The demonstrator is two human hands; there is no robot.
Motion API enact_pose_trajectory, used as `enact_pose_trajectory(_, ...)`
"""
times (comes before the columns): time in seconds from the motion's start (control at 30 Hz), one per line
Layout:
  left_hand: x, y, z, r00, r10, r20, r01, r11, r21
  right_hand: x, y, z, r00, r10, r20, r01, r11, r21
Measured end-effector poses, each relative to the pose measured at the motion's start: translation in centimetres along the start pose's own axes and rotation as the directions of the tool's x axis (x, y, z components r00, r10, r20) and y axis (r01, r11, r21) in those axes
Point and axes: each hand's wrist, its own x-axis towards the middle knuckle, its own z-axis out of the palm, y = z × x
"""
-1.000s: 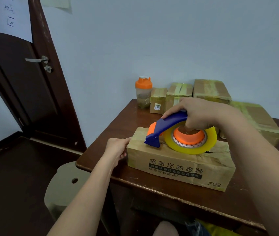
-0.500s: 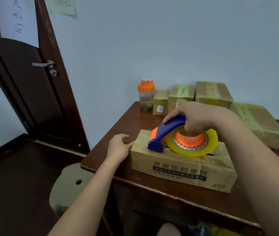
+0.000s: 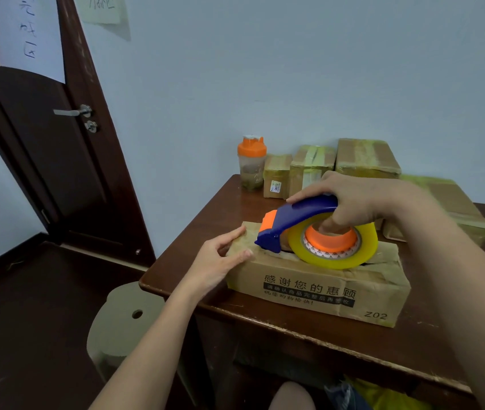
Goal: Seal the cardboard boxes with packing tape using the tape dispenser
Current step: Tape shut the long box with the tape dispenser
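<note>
A long cardboard box printed with black characters lies near the front edge of a dark wooden table. On its top rests a blue and orange tape dispenser carrying a yellow roll of tape. My right hand grips the dispenser's handle from above, with fingers inside the orange core. My left hand lies over the box's left end, thumb on the front face and fingers flat on top, just left of the dispenser's nose.
Several taped cardboard boxes stand along the wall at the back of the table, with an orange-lidded shaker bottle left of them. A pale stool stands under the table's left corner. A dark door is at left.
My left hand has come up from the box's left side onto its top corner. The dispenser and my right hand stay in about the same place on the box.
</note>
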Motion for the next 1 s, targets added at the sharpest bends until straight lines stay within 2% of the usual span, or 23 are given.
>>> enact_pose_trajectory(0.13,1.0,0.6,-0.5,1.0,0.001,-0.025,0.001,0.997,0.082,-0.3,1.0,1.0,0.981,-0.114,-0.158,0.137,0.98,0.143)
enact_pose_trajectory(0.23,1.4,0.8,-0.3,0.996,0.058,-0.063,-0.047,0.985,0.166,0.0,2.1,2.1,0.948,-0.149,-0.281,0.198,0.968,0.156)
enact_pose_trajectory(0.33,0.8,0.1,0.2,0.997,0.073,-0.024,-0.066,0.975,0.213,0.3,2.7,2.9,0.941,-0.148,-0.304,0.176,0.982,0.065)
enact_pose_trajectory(0.5,0.5,-0.9,1.1,0.994,0.068,-0.08,-0.058,0.991,0.124,0.7,2.3,3.1,0.923,-0.147,-0.356,0.132,0.989,-0.066)
enact_pose_trajectory(0.8,0.8,-0.2,0.8,0.995,0.067,-0.08,-0.054,0.987,0.154,-0.9,2.6,2.0,0.915,-0.164,-0.368,0.148,0.986,-0.072)
enact_pose_trajectory(1.0,1.1,-0.6,0.7,0.994,0.07,-0.081,-0.057,0.988,0.145,-3.0,4.3,1.2,0.924,-0.112,-0.366,0.116,0.993,-0.011)
